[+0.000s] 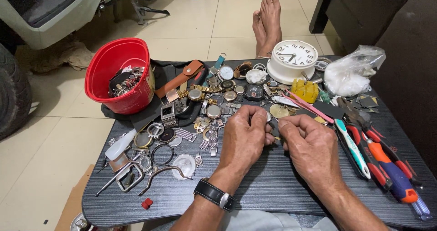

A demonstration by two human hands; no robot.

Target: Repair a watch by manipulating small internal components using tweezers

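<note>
1. The dark wood-grain table (273, 185) carries everything; its near edge is cut off at the bottom of the frame, and its right corner runs out of view.
2. The red bucket (119, 76) stands well to the left of the fingers and beyond them, tilted open toward the camera; the metal bits inside are too jumbled to tell apart.
3. The white clock (292, 59) sits beyond the fingers, slightly right, and a crumpled clear plastic bag (353, 71) lies to its right.
4. The left hand (243, 140) is curled, thumb and fingertips pinched together at a small part (268, 117). A black-strapped wristwatch (214, 194) sits on that wrist.
5. The right hand (312, 146) is clenched in a loose fist just right of the left fingers, thumb pressed to forefinger.
6. The small part lies between the two sets of fingertips, almost wholly hidden by them; what it is cannot be made out, and whether the right fingers grip it or a thin tool is unclear.
7. Screwdrivers and pliers (387, 167) with red, orange and blue handles lie just right of the right fingers; the blue tip is cut off at the frame edge.
8. Watch cases, straps and rings (205, 99) are scattered beyond and left of the left fingers.
</note>
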